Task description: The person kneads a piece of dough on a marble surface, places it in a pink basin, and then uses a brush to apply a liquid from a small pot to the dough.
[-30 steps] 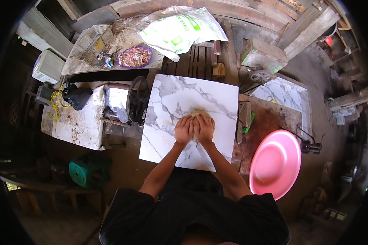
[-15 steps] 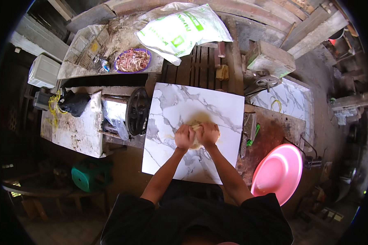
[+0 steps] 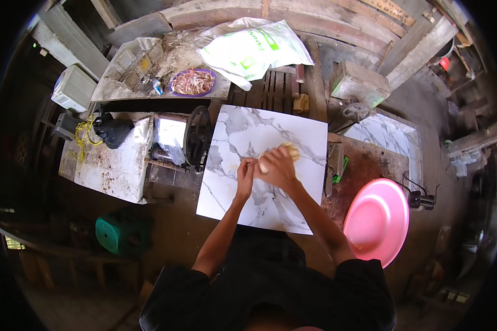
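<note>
One left hand [image 3: 246, 175], one right hand [image 3: 280, 167] are showing, two altogether; one dough lump [image 3: 294, 153], one marbled board [image 3: 232, 129] are lying flat; one pink basin [image 3: 378, 220], one green stool [image 3: 109, 234], one black bag [image 3: 113, 133], one white sack [image 3: 259, 49], one purple dish [image 3: 189, 95], two wheels [image 3: 196, 135] are appearing

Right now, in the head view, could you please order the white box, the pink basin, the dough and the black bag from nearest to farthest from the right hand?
1. Dough, touching the right hand.
2. Pink basin, off to the right.
3. Black bag, off to the left.
4. White box, farther left.
</note>
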{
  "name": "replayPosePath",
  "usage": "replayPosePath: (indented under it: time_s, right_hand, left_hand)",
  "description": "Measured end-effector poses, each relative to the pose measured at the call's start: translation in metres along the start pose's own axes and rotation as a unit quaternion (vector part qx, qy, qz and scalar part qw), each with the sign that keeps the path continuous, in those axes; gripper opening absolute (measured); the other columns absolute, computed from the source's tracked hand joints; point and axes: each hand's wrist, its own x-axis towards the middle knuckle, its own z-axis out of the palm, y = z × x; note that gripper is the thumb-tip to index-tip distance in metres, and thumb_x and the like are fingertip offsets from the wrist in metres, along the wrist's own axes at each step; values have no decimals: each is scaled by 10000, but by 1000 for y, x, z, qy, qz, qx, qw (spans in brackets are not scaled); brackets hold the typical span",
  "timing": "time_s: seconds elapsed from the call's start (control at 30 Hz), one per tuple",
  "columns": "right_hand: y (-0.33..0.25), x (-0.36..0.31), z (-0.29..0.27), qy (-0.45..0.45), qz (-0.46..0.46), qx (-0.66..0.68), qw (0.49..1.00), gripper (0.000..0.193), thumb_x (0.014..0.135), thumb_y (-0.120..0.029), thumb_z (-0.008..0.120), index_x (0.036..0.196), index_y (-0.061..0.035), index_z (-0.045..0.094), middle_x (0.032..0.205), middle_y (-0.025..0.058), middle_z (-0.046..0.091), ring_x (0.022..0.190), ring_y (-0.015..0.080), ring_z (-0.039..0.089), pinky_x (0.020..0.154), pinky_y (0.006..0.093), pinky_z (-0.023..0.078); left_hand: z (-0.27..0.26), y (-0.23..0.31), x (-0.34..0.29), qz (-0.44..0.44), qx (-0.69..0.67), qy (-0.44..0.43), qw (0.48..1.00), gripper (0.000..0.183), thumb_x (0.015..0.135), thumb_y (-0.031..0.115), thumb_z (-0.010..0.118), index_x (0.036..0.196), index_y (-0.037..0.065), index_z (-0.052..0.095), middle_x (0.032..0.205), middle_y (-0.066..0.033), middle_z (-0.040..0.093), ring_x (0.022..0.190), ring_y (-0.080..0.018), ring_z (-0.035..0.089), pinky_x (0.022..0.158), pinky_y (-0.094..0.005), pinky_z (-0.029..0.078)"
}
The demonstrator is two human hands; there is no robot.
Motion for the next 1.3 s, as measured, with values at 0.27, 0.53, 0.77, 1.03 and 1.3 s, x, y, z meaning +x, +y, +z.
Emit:
replayPosePath:
  time_s: [0.27,0.53,0.77,1.03,1.3]
  right_hand:
    - [-22,-43,3,-69,1,137,988,245,740,-117,517,977,-57,504,862,84,551,800,227,508,735,361,362]
    - [-27,-46,14,34,82,156,984,348,774,-113,482,1109,-37,427,1161,173,397,1034,360,405,909,455,280]
    - [-45,-72,14,14,209,87,974,480,740,-236,533,1136,0,399,1183,208,366,1112,388,336,927,488,239]
    - [-28,-65,27,-22,252,112,961,227,729,-209,492,882,-43,518,868,107,555,838,281,513,742,387,362]
    - [-30,-76,27,-38,279,150,948,161,713,-190,474,739,-47,542,682,111,568,654,287,535,687,366,381]
  left_hand:
    - [-20,7,-21,-48,89,9,995,296,886,228,417,1071,12,498,1062,-84,522,1016,-160,463,840,-269,356]
    - [-8,-6,-6,-52,57,-122,990,205,874,193,449,862,4,528,726,-17,534,681,-67,463,606,-208,397]
    - [2,-2,-12,-28,89,59,994,214,802,121,583,660,36,448,496,27,443,488,-14,378,425,-189,305]
    - [-4,12,-48,107,222,1,969,204,867,124,392,881,-7,549,862,-91,566,870,-206,484,795,-304,356]
    - [-5,6,-64,118,310,41,942,210,846,75,366,813,-28,547,753,-133,519,719,-263,455,662,-330,376]
